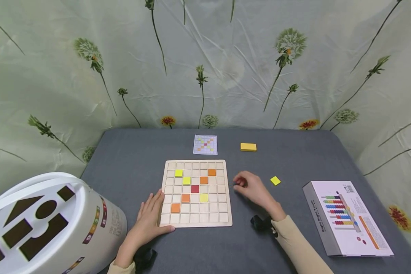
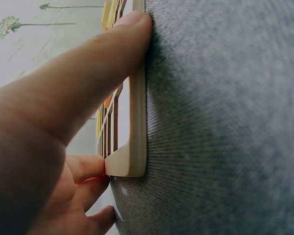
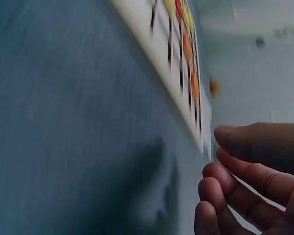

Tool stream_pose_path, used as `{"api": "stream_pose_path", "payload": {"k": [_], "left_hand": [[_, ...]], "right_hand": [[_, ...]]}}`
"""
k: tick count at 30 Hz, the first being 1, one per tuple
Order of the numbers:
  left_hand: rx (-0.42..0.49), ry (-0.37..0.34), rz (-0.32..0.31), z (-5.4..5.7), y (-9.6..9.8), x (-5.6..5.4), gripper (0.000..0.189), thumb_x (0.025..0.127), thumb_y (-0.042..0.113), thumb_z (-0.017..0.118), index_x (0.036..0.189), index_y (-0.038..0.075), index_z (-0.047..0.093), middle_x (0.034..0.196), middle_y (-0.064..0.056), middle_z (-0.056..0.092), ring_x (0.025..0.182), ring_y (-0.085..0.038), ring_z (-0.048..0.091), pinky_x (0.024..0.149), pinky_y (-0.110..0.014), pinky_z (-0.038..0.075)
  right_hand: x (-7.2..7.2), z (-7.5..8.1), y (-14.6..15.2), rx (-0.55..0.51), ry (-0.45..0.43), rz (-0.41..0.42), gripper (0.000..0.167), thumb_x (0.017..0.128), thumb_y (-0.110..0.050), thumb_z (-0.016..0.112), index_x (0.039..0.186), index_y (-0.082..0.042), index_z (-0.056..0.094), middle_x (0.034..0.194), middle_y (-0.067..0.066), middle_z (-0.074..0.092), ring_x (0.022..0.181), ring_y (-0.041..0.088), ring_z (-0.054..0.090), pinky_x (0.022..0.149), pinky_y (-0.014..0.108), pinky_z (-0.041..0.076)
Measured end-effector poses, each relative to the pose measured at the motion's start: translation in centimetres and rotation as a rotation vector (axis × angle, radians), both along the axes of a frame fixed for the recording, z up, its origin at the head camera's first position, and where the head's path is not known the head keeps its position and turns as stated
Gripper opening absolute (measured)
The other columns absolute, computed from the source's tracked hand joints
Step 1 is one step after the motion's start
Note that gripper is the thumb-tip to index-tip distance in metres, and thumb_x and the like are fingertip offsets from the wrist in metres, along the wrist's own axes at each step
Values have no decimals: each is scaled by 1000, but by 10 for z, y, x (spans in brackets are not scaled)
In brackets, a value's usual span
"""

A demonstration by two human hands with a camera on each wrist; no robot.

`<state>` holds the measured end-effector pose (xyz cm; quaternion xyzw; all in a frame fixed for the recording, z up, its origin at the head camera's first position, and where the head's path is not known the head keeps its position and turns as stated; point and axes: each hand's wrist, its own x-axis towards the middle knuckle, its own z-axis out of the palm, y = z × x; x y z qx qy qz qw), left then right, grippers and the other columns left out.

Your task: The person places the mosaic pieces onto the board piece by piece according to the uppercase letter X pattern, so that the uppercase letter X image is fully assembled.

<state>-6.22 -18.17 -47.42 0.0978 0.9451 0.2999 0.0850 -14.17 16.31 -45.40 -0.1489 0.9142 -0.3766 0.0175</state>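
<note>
A wooden grid board (image 1: pixel 195 225) lies flat on the dark cloth. Two diagonals of square tiles cross on it: yellow and orange ones, with a red tile (image 1: pixel 195 189) where they meet. My left hand (image 1: pixel 150 217) rests against the board's near left corner, fingers along the left side and thumb over the front edge. Just off the board's right side hovers my right hand (image 1: pixel 253 189), its fingers loosely bent and thumb apart from them, with nothing between. To its right lies a single yellow tile (image 1: pixel 275 180) on the cloth.
Behind the board lies a pattern card (image 1: pixel 205 145) with a coloured grid, and right of that a yellow block (image 1: pixel 248 147). A large white tub (image 1: pixel 99 228) takes up the front left. At the right lies a white box (image 1: pixel 351 217) with a bead-frame picture.
</note>
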Motion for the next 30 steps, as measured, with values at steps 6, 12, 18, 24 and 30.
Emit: {"api": "stream_pose_path", "payload": {"k": [6,12,18,24,30], "left_hand": [[3,3,0,0,0,1,112,66,42,85,148,-5,25,154,-22,20,139,-46,10,107,-65,3],[6,10,-2,1,0,1,111,66,41,85,147,-6,26,154,-23,20,139,-47,11,106,-65,3],[4,8,-3,2,0,1,111,66,41,86,147,-6,26,154,-23,20,139,-47,10,107,-65,3],[-5,4,-5,3,1,1,111,66,41,85,147,-6,26,154,-23,20,139,-47,10,106,-66,4],[-11,7,-5,3,1,1,111,66,41,86,147,-7,26,153,-24,21,139,-48,11,106,-66,4]], "right_hand": [[1,-9,63,56,37,-170,16,81,0,71,96,1,65,88,9,60,80,22,56,70,39,46],[3,-8,92,79,59,-283,18,80,2,69,97,5,64,94,18,59,86,33,54,74,46,41],[4,-11,99,82,52,-298,19,80,7,67,99,9,64,96,22,56,87,36,53,75,48,42],[2,-11,93,80,52,-297,19,80,7,66,99,9,64,96,21,55,87,35,54,74,49,45],[4,-9,64,27,57,-196,19,80,7,69,99,4,66,96,14,58,87,28,56,75,45,48]]}}
